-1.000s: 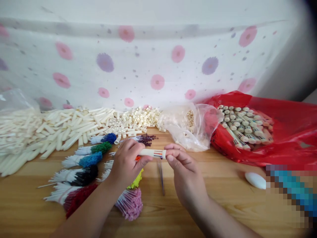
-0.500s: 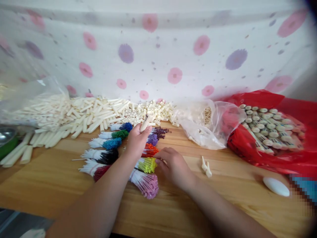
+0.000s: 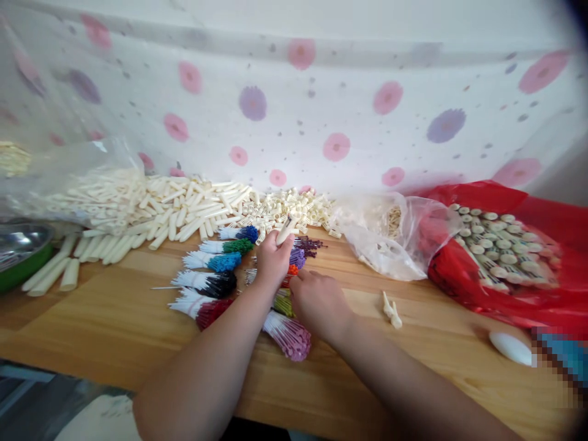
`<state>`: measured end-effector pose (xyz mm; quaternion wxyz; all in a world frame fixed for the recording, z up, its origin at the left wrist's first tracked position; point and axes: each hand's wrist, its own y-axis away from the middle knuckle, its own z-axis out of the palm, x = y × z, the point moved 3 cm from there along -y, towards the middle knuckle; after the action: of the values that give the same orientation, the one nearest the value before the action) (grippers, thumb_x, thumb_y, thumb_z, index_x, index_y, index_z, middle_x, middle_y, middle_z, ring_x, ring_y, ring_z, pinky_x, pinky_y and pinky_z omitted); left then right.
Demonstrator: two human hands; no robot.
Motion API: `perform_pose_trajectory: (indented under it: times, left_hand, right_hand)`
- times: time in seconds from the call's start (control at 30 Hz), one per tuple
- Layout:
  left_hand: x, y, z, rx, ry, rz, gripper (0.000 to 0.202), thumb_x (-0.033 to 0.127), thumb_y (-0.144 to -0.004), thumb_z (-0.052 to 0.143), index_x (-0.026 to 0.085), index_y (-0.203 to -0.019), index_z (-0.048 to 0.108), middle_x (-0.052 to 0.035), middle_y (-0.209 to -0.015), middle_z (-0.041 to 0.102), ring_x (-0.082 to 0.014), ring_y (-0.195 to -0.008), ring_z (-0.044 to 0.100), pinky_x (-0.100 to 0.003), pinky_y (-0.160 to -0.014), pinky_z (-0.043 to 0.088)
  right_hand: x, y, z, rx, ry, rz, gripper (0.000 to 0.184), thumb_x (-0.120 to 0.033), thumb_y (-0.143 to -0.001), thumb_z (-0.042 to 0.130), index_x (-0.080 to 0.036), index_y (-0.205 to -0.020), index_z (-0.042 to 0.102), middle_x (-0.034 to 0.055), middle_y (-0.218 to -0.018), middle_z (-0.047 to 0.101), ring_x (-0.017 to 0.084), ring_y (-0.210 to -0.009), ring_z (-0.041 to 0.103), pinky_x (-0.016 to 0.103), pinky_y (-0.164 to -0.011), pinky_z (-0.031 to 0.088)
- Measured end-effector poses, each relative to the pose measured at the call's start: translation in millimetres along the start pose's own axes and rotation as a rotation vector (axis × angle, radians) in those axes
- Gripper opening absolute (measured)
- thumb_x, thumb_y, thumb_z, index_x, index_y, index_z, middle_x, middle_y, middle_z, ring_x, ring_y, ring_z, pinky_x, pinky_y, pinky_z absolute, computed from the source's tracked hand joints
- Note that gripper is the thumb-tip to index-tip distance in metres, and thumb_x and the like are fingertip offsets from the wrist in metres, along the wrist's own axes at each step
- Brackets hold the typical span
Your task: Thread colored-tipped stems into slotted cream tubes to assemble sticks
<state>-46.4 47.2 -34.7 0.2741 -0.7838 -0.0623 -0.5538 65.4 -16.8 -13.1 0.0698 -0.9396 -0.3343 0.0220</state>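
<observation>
My left hand (image 3: pixel 272 260) is closed around a cream plastic pen barrel (image 3: pixel 287 228), which points up and away with dark slots near its top. Bent fingers of my right hand (image 3: pixel 321 306) are drawn together at the orange-tipped bundle (image 3: pixel 292 274); what they grip, if anything, is hidden. Partly under that hand lies a yellow-tipped bundle (image 3: pixel 283 303) of thin white sticks, with a pink-tipped one (image 3: pixel 291 337) nearer me. Purple-tipped sticks (image 3: pixel 297 257) lie beyond the orange. Left of my forearm are blue (image 3: pixel 225 261), black (image 3: pixel 220 283) and dark red (image 3: pixel 214 313) bundles.
Cream tubes (image 3: pixel 184 208) and small slotted pieces (image 3: pixel 294 205) are heaped along the back. A clear bag (image 3: pixel 376 239) and a red bag (image 3: pixel 441 269) of assembled barrels stand right. Two small cream parts (image 3: pixel 392 311) and a white oval object (image 3: pixel 512 348) lie nearer. A green-sided metal bowl (image 3: pixel 27 269) is far left.
My right hand has moved from the yellow bundle's edge up to the orange one, now covering part of both. My left hand still holds the barrel. The view has shifted slightly left.
</observation>
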Motion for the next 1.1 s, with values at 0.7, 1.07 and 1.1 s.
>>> perform_pose_trajectory:
  times: [0.7, 1.07, 1.1]
  left_hand:
    - [38.4, 38.6, 17.8, -0.977, 0.094, -0.209, 0.023, 0.036, -0.072, 0.066, 0.015, -0.065, 0.060, 0.0019, -0.053, 0.052, -0.0088, -0.045, 0.042, -0.021, -0.046, 0.030]
    - [35.7, 33.3, 13.9, -0.970, 0.097, -0.228, 0.020, 0.034, -0.073, 0.064, 0.015, -0.067, 0.061, 0.0020, -0.053, 0.051, -0.0083, -0.047, 0.041, -0.021, -0.047, 0.029]
    - [35.9, 33.0, 13.7, -0.975, 0.091, -0.228, 0.020, 0.033, -0.073, 0.064, 0.015, -0.067, 0.061, 0.0021, -0.053, 0.051, -0.0082, -0.047, 0.041, -0.021, -0.047, 0.029]
  right_hand:
    - [110.9, 50.1, -22.7, 0.359, -0.645, -0.076, 0.011, -0.010, -0.084, 0.053, -0.015, -0.079, 0.061, 0.0022, -0.076, 0.058, 0.012, -0.072, 0.054, 0.024, -0.064, 0.042]
    - [123.0, 50.4, -5.4, 0.415, -1.036, 0.104, 0.013, -0.021, -0.080, 0.060, -0.018, -0.089, 0.068, 0.0028, -0.081, 0.068, 0.014, -0.071, 0.061, 0.026, -0.065, 0.049]
    - [123.1, 50.3, -5.1, 0.399, -1.050, 0.105, 0.012, -0.021, -0.080, 0.059, -0.018, -0.087, 0.068, 0.0022, -0.079, 0.068, 0.013, -0.071, 0.061, 0.026, -0.065, 0.048]
